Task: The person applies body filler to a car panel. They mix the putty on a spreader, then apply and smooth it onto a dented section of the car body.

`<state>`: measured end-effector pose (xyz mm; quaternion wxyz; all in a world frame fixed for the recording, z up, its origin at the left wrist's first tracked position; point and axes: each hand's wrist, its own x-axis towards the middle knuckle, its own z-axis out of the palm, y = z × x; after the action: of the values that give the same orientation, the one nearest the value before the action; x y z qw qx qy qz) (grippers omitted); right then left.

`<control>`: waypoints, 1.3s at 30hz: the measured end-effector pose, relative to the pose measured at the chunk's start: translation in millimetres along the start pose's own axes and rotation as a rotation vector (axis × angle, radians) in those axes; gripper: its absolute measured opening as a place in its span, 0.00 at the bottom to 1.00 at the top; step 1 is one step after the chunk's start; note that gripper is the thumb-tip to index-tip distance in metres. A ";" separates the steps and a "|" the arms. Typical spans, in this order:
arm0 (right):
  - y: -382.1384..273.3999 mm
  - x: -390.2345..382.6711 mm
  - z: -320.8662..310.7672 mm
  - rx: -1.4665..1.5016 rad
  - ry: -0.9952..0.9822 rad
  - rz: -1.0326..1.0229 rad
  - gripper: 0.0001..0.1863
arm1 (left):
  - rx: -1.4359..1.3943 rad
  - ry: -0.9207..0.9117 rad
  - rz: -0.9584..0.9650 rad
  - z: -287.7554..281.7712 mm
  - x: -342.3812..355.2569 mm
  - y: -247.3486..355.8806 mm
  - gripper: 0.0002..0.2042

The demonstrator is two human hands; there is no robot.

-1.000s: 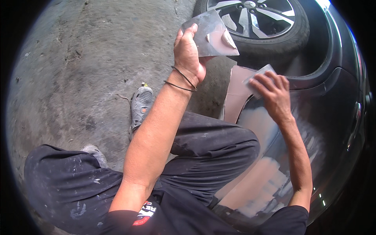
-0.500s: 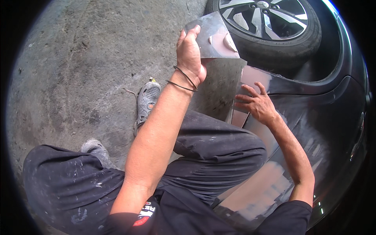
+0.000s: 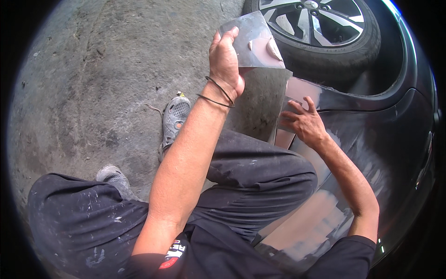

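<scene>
My left hand (image 3: 226, 58) is closed on the edge of a square metal mixing plate (image 3: 248, 32), thumb on top. On the plate is a smear of pinkish filler paste (image 3: 261, 52) with a thicker lump at its right side. My right hand (image 3: 304, 122) lies over the lower edge of a dark car body panel (image 3: 371, 125), fingers apart and bent, by a patch of pink filler (image 3: 304, 91). I see nothing between these fingers, though their undersides are hidden.
A car wheel (image 3: 316, 32) stands in its arch just beyond the plate. A larger sanded filler patch (image 3: 302, 223) lies on the car near my knee. My bent legs (image 3: 260, 167) and grey clogs (image 3: 176, 116) are on the rough concrete floor (image 3: 93, 93).
The plate and my left hand have shifted up very slightly. My right elbow has swung a little outward to the right, while the right fingers stay at nearly the same spot.
</scene>
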<state>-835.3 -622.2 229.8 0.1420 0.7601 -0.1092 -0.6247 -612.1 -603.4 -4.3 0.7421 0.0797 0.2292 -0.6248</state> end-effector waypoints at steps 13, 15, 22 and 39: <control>64.9 -79.9 -73.7 -0.023 -0.045 0.182 0.25 | 0.102 0.040 -0.142 -14.0 -3.6 -26.4 0.16; 65.9 -81.0 -89.6 -0.027 -0.042 0.183 0.26 | 0.074 0.017 -0.144 -15.6 -6.9 -34.9 0.15; 13.4 -35.8 -133.5 0.706 0.586 0.365 0.31 | 0.002 -0.058 -0.207 16.2 -35.2 -71.8 0.14; 5.0 -4.9 -2.9 0.040 0.039 -0.042 0.28 | 0.059 0.124 -0.026 -30.9 -5.5 -17.7 0.14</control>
<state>-833.3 -625.0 236.6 0.1156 0.7769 -0.1029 -0.6103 -637.2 -589.6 -26.2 0.7156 0.1368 0.2572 -0.6348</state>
